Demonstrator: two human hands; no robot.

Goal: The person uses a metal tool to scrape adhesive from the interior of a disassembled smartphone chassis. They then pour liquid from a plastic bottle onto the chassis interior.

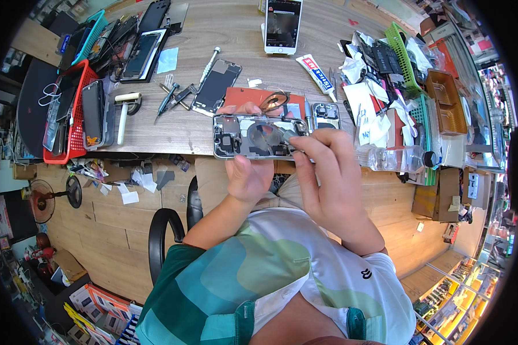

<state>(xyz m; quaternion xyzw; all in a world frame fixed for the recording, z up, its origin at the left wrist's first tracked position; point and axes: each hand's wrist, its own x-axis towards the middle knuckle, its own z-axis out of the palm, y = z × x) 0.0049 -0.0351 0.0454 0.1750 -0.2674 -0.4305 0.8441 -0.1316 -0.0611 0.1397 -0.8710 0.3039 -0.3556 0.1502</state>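
An opened phone housing [242,150], its inner parts bare, lies sideways above the table's near edge. My left hand [249,178] grips it from beneath, the thumb below its near side and fingers behind the far edge. At the housing's right end, my right hand [328,167] pinches with thumb and forefinger; a small greyish piece shows by the fingertips, too unclear to name. Behind the housing lies a reddish-brown mat [296,102] with a dark coiled cable [274,102]. A detached phone screen [217,86] rests left of the mat, and another opened phone [326,113] sits to its right.
Screwdrivers [167,102] and a white-handled roller-like tool [122,121] lie at left beside a red basket [77,141]. A glue tube [316,77] and a propped white phone [282,29] stand farther back. On the right are papers [362,112], a clear bottle [394,158] and a green basket [406,60].
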